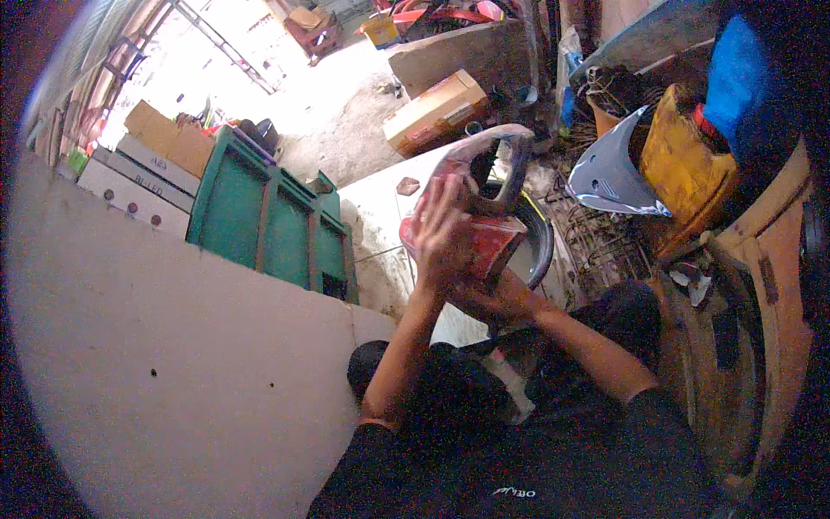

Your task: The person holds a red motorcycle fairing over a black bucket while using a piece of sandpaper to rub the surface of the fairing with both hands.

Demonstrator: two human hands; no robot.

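The blurred left hand (439, 227) hides part of a red, curved, glossy panel (501, 238); the right hand's (506, 298) fingertips are hidden.

So the thing in hand is a red panel (495, 240), some kind of molded shell. Pretty worn looking: the red's dull and patchy, going pale and pinkish around the far end. That far end is a loop with a big opening through it, dark along its right side. The near half is wider, with a pointy corner sticking out right. It's tilted up, left hand (441, 227) flat on its left side, right hand (508, 298) at the near end, grip mostly hidden. A black round tub (545, 251) sits just beyond, to the right.
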